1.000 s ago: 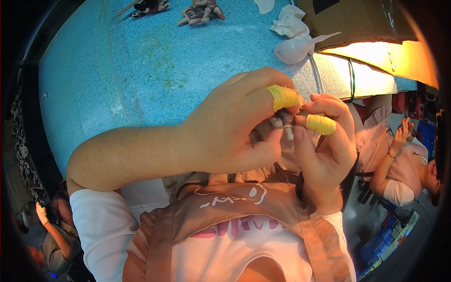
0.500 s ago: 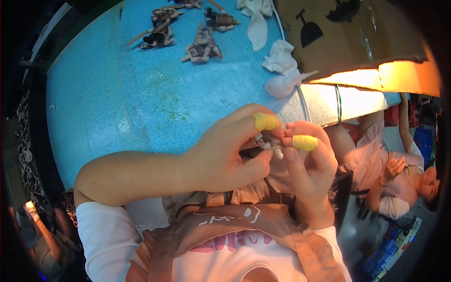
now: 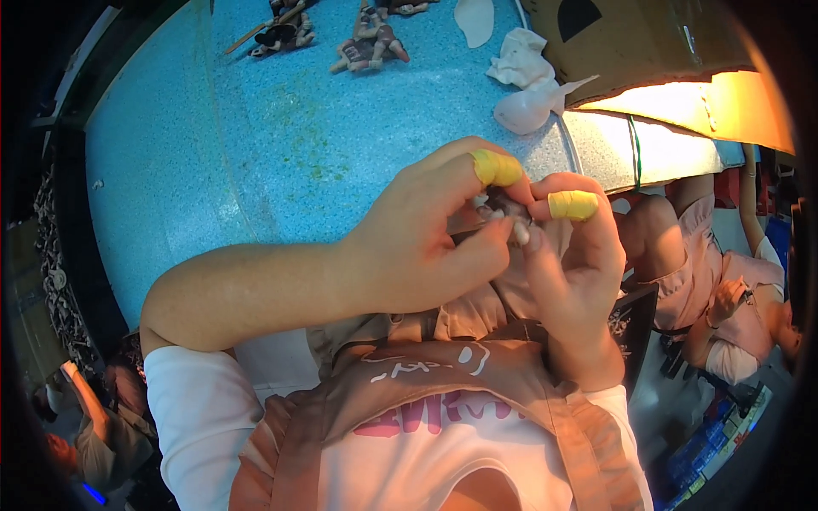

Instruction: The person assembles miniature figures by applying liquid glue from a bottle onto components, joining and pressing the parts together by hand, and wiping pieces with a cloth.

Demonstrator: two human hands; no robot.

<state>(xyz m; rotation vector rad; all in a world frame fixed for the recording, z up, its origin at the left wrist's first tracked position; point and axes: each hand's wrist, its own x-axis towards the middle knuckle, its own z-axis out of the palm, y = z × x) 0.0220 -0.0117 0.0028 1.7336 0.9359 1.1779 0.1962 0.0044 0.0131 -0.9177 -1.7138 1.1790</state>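
1. Small figure [image 3: 509, 206]: in mid-air above the lap, just past the near table edge, mostly hidden by fingers.
2. Left hand [image 3: 434, 234]: I see thumb and forefinger pinching the figure.
3. Right hand [image 3: 579, 247]: thumb and forefinger pinched in at the figure's pale lower end; exact contact I can't tell.
4. Handling, my guess: light, fairly stiff, slim limbs easy to snap. I'd grip the torso and go gently at the limbs. Slipperiness: can't tell; the yellow finger wraps [image 3: 573, 205] may help grip.
5. Dark-walled bin [image 3: 75, 255], far left: heaped with small grey-brown pieces, too small to identify.
6. Dark bin [image 3: 643, 328] beside the right wrist: small bits inside, I can't make them out.
7. Cardboard box [image 3: 639, 60], upper right: warm light at its lower edge, contents hidden from me.
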